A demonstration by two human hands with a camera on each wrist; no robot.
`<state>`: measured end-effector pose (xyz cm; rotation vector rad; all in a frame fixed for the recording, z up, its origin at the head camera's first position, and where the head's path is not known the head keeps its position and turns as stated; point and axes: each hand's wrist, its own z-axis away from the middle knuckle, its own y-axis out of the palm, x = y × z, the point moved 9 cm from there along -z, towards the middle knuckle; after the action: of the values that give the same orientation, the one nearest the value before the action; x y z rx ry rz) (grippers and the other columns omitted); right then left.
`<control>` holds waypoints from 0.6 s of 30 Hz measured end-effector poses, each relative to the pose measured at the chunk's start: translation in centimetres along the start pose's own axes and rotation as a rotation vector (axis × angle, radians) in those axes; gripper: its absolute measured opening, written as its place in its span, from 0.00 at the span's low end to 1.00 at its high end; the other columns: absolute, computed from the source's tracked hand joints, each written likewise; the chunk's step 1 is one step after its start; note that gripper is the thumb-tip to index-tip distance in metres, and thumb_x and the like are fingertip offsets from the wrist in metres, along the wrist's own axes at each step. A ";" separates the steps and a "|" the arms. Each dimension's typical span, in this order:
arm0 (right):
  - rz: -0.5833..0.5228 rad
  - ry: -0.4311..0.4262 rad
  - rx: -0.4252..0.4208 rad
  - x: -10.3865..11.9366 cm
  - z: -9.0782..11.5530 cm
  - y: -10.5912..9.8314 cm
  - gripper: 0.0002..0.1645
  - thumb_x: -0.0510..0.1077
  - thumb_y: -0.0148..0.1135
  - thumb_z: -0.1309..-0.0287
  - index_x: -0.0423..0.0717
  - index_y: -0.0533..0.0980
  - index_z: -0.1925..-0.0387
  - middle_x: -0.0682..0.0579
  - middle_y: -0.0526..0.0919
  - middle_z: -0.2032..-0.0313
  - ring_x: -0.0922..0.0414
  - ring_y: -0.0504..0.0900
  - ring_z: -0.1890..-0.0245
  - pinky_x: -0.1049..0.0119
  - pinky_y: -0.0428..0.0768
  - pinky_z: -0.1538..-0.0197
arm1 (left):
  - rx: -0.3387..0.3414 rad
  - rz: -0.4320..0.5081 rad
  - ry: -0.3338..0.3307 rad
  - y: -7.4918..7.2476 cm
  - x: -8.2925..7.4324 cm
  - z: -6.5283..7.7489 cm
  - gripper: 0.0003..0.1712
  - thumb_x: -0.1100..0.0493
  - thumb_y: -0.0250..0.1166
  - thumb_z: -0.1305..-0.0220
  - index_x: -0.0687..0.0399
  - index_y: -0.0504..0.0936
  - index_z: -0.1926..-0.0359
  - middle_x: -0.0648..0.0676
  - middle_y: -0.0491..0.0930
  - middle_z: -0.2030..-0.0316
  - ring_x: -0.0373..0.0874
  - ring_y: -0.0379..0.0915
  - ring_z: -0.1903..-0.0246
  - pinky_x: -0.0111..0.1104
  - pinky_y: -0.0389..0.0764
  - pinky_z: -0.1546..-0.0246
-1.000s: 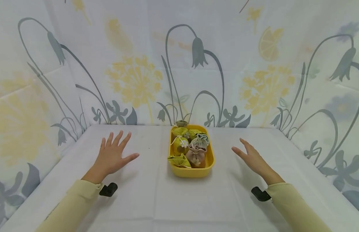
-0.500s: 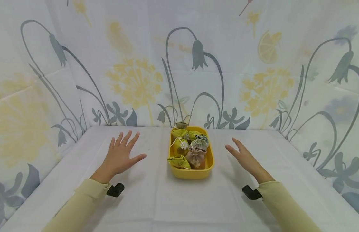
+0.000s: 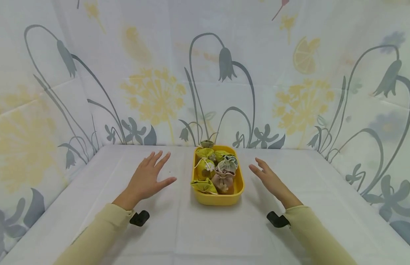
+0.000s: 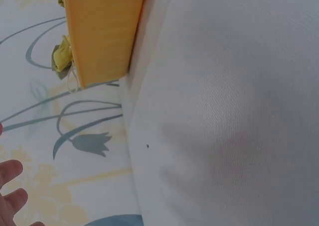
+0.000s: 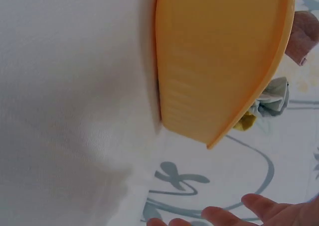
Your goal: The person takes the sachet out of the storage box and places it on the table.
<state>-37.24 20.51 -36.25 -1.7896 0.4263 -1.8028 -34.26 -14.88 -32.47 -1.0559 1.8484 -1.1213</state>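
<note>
A yellow plastic tub (image 3: 218, 200) stands on the white tabletop, filled with several small drawstring pouches in yellow-green, mauve and pale blue. The mauve pouch (image 3: 223, 181) lies near the front, beside a yellow-green pouch (image 3: 205, 168) with a white flower on it. My left hand (image 3: 146, 181) hovers left of the tub, fingers spread and thumb pointing at it. To the tub's right, my right hand (image 3: 271, 182) is held up with its fingers extended. Neither hand touches anything. In the wrist views the tub's side walls (image 4: 104, 34) show, with only fingertips (image 5: 222, 217) at the edges.
A white cloth (image 3: 205, 235) covers the table. Behind and at both sides hangs a curtain (image 3: 205, 73) printed with grey bellflowers and yellow blossoms. A small black device (image 3: 139, 218) is worn on each wrist below the sleeve cuffs.
Both hands have moved inward towards the tub, the left one to the right and the right one to the left. The tub and pouches stay where they were.
</note>
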 end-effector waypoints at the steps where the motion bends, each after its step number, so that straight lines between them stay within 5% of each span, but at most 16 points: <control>1: -0.008 0.000 0.003 0.0 -0.1 0.2 0.51 0.71 0.40 0.38 0.45 0.40 0.28 0.35 0.41 0.30 0.35 0.46 0.33 0.36 0.51 0.39 | -0.003 0.010 0.007 0.0 -0.2 -0.1 0.48 0.30 0.55 0.43 0.47 0.53 0.28 0.60 0.53 0.32 0.60 0.43 0.33 0.54 0.47 0.37; 18: -0.262 -0.030 0.035 1.0 -1.3 2.5 0.39 0.58 0.47 0.33 0.47 0.48 0.29 0.35 0.53 0.33 0.35 0.59 0.38 0.48 0.72 0.47 | -0.010 0.397 0.058 0.2 -3.7 -0.9 0.44 0.37 0.63 0.44 0.46 0.59 0.30 0.53 0.61 0.34 0.52 0.55 0.36 0.52 0.60 0.41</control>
<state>-38.09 17.72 -37.03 -1.9175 0.1525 -1.9407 -33.57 -11.17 -31.71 -0.6262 1.9988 -0.9130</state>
